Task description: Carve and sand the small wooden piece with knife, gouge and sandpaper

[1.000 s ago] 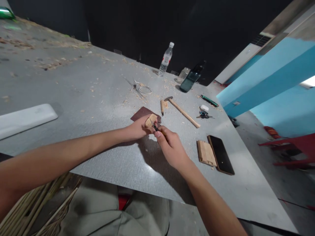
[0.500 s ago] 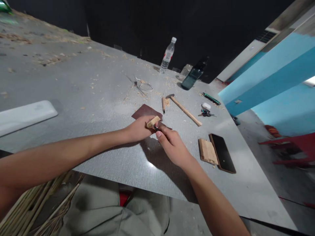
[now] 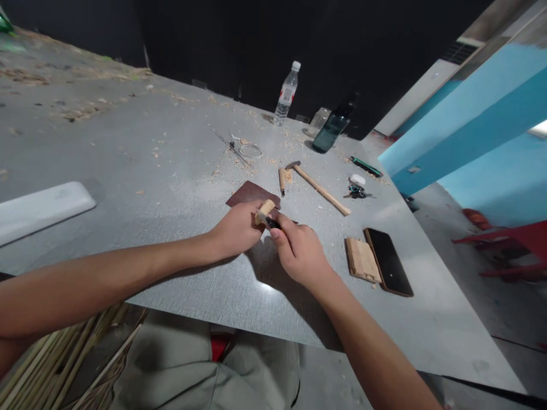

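My left hand [image 3: 237, 229] is closed around a small pale wooden block [image 3: 267, 206], keeping it just above the table. In my right hand [image 3: 301, 253] is a carving knife [image 3: 272, 222] with a dark handle. Its short blade lies against the near face of the block; the fingers hide most of the handle. Beneath and behind the hands lies a reddish-brown sheet [image 3: 247, 192], partly covered by them. A short wooden-handled tool [image 3: 282, 181] rests just beyond it, beside a hammer [image 3: 320, 189].
Wood shavings [image 3: 288, 175] are scattered over the grey table [image 3: 171, 205]. A water bottle [image 3: 285, 95], a dark bottle [image 3: 331, 132] and coiled wire [image 3: 250, 151] stand or lie farther back. To the right are keys [image 3: 356, 192], a flat wooden piece [image 3: 362, 259] and a phone [image 3: 388, 262].
The knife's blade has come into clearer view against the block, with the block turned slightly in my left hand. The whole view has shifted a little.
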Demonstrator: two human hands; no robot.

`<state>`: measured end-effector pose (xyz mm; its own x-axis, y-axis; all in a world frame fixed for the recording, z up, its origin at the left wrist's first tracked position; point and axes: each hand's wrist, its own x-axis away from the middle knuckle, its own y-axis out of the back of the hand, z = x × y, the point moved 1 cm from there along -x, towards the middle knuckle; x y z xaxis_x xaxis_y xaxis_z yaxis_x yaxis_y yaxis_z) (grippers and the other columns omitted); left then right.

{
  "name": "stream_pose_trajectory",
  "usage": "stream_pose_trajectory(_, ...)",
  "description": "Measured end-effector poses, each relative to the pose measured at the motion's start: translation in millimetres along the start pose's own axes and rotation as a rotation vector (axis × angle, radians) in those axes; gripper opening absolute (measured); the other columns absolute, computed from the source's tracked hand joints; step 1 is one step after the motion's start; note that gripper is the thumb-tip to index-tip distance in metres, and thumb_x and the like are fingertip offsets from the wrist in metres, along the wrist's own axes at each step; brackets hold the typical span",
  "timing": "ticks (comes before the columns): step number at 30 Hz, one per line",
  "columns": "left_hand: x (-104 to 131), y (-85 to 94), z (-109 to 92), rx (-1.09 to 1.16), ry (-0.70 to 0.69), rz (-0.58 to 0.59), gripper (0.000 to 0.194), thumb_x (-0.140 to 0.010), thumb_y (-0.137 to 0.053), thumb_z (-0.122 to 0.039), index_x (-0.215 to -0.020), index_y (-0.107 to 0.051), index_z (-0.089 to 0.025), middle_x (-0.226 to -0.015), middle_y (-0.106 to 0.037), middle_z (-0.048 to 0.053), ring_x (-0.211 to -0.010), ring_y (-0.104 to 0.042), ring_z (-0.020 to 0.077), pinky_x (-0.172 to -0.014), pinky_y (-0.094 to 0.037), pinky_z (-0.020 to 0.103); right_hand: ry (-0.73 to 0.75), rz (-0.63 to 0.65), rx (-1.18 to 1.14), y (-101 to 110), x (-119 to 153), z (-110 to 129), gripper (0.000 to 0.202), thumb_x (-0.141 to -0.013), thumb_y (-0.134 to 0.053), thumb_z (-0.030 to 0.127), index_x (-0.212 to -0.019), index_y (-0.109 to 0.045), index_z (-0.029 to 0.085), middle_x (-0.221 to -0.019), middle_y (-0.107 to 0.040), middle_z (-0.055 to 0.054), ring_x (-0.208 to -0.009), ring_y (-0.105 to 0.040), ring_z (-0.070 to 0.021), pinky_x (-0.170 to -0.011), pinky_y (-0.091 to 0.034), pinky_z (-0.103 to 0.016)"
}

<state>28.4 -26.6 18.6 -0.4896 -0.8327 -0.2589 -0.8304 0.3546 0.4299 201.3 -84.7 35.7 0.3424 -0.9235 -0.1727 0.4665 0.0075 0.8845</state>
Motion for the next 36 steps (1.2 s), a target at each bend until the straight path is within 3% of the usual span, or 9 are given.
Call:
stream_pose_trajectory(9,-21,-11.5,10,0.242,0.121,0.101,0.009,-0.086,-0.055,-0.021,-0.077,-0.057,-0.019,-0.078,-0.065,0.002,-0.075,-0.058,0.0172,-0.075,-0.046,0.033,-0.174,-0.105,0.32,5,-14,-12,0.047,-0.11,-0.032,0.05,-0.117,-0.065,0.017,-0.079,-0.073,-0.013,-0.062,-0.061,-0.0258,-0.057,-0.021,-0.033)
stream_pose_trajectory(16,-16,-4.4,11,0.269,0.106,0.12,0.009,-0.08,-0.056,-0.021,-0.071,-0.054,-0.019,-0.072,-0.056,-0.001,-0.069,-0.048,0.0142,-0.069,-0.04,0.03,-0.066,-0.07,-0.044,-1,-10,-1,0.043,-0.111,-0.033,0.046,-0.114,-0.064,0.016,-0.07,-0.066,-0.006,-0.062,-0.06,-0.0222,-0.06,-0.033,-0.031)
stream_pose_trajectory(21,-10,1.7,4,0.157,0.022,0.123,0.004,-0.077,-0.055,-0.016,-0.076,-0.054,-0.02,-0.078,-0.059,-0.001,-0.075,-0.051,0.0158,-0.07,-0.039,0.031,0.027,-0.029,-0.255,-2,-5,2,0.043,-0.111,-0.037,0.047,-0.116,-0.066,0.016,-0.083,-0.07,-0.007,-0.07,-0.061,-0.0209,-0.068,-0.04,-0.033)
stream_pose_trajectory(29,-3,8.9,-8,-0.178,0.03,-0.009,0.02,-0.092,-0.058,-0.022,-0.075,-0.048,-0.022,-0.071,-0.056,0.0,-0.065,-0.047,0.016,-0.063,-0.032,0.032,0.058,0.017,-0.395,0,2,7,0.049,-0.112,-0.036,0.053,-0.116,-0.067,0.015,-0.066,-0.054,0.001,-0.058,-0.047,-0.0162,-0.059,-0.033,-0.031)
stream_pose_trajectory(36,-4,10.6,-4,-0.272,0.072,-0.008,0.011,-0.088,-0.063,-0.021,-0.081,-0.054,-0.022,-0.075,-0.06,0.001,-0.068,-0.053,0.0175,-0.064,-0.032,0.032,0.028,-0.065,-0.392,1,4,11,0.057,-0.111,-0.036,0.061,-0.123,-0.067,0.014,-0.066,-0.054,0.001,-0.056,-0.048,-0.0165,-0.059,-0.034,-0.032)
